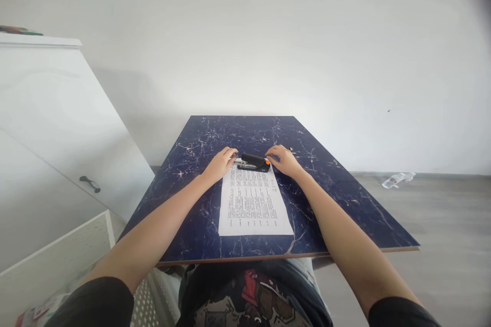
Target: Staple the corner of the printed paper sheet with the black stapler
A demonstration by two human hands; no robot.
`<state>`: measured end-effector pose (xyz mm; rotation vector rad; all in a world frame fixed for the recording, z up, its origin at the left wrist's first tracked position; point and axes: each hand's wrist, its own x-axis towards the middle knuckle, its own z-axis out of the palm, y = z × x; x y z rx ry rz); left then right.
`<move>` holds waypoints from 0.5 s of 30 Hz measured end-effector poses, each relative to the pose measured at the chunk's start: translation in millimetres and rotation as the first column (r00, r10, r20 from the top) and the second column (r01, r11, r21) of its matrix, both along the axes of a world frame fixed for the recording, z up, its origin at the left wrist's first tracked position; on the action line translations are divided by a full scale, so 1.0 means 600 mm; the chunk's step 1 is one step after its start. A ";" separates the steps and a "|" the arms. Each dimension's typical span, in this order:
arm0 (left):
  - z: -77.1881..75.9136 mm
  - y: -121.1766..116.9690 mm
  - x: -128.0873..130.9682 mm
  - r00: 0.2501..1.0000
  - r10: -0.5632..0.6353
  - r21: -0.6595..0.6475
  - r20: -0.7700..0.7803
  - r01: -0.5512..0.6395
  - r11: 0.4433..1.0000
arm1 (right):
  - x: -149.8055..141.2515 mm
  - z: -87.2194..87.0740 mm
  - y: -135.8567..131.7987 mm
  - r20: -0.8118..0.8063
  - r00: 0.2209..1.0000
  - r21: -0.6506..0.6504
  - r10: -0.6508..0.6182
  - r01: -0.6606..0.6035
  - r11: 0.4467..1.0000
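Observation:
A black stapler (254,162) with an orange piece at its right end lies across the top of a printed sheet of paper (255,204). Its upper arm is raised a little, and a silvery metal part shows at the left. My left hand (220,165) is closed at that left end, fingertips pinched on the metal part of the stapler. At the orange end, my right hand (284,160) has its fingers bent together against the stapler; the exact contact is hard to make out.
Under the paper is a dark blue marble-patterned table (238,133). A small object (291,150) lies just beyond my right hand. A white cabinet (49,127) stands at the left, with a white crate (61,250) below it. A clear plastic item (398,180) rests on the floor at right.

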<state>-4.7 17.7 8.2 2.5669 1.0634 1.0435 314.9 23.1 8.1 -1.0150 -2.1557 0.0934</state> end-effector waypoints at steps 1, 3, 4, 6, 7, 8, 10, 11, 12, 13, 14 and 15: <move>-0.001 0.001 0.000 1.000 0.010 0.004 0.021 -0.010 1.000 | -0.002 0.000 0.000 0.006 1.000 -0.002 0.014 -0.014 1.000; -0.003 0.004 -0.001 0.999 0.024 -0.007 0.048 -0.024 1.000 | -0.002 -0.001 0.000 0.013 1.000 -0.007 0.018 -0.018 1.000; -0.004 0.005 -0.002 0.998 0.027 -0.017 0.058 -0.026 1.000 | 0.000 -0.001 0.000 0.014 1.000 -0.009 0.013 -0.013 1.000; -0.005 0.006 -0.003 0.996 0.028 -0.035 0.090 -0.025 0.999 | 0.003 -0.002 0.000 0.007 1.000 -0.012 0.000 0.001 1.000; -0.005 0.005 -0.004 0.994 0.025 -0.040 0.109 -0.021 0.999 | 0.005 -0.002 0.000 0.001 1.000 -0.016 -0.006 0.006 1.000; -0.004 0.004 -0.004 0.992 0.021 -0.043 0.125 -0.016 0.999 | 0.006 -0.003 0.001 -0.002 1.000 -0.021 -0.012 0.011 1.000; 0.000 0.002 -0.005 0.990 0.019 -0.040 0.143 -0.013 0.999 | 0.008 -0.004 0.001 -0.003 1.000 -0.029 -0.020 0.020 0.999; 0.002 0.000 -0.005 0.990 0.027 -0.034 0.141 -0.022 0.999 | 0.008 -0.004 0.001 0.002 1.000 -0.033 -0.022 0.022 0.999; 0.005 -0.001 -0.005 0.989 0.046 -0.025 0.138 -0.043 0.999 | 0.008 -0.005 0.001 0.007 1.000 -0.036 -0.023 0.023 0.999; 0.007 -0.003 -0.005 0.988 0.073 -0.016 0.137 -0.071 0.997 | 0.008 -0.005 0.001 0.012 1.000 -0.038 -0.022 0.023 0.999; 0.009 -0.004 -0.005 0.985 0.102 -0.009 0.139 -0.102 0.995 | 0.008 -0.005 0.001 0.015 1.000 -0.040 -0.022 0.022 0.999; 0.010 -0.004 -0.005 0.981 0.127 -0.005 0.143 -0.128 0.992 | 0.007 -0.005 0.002 0.014 1.000 -0.042 -0.021 0.022 0.999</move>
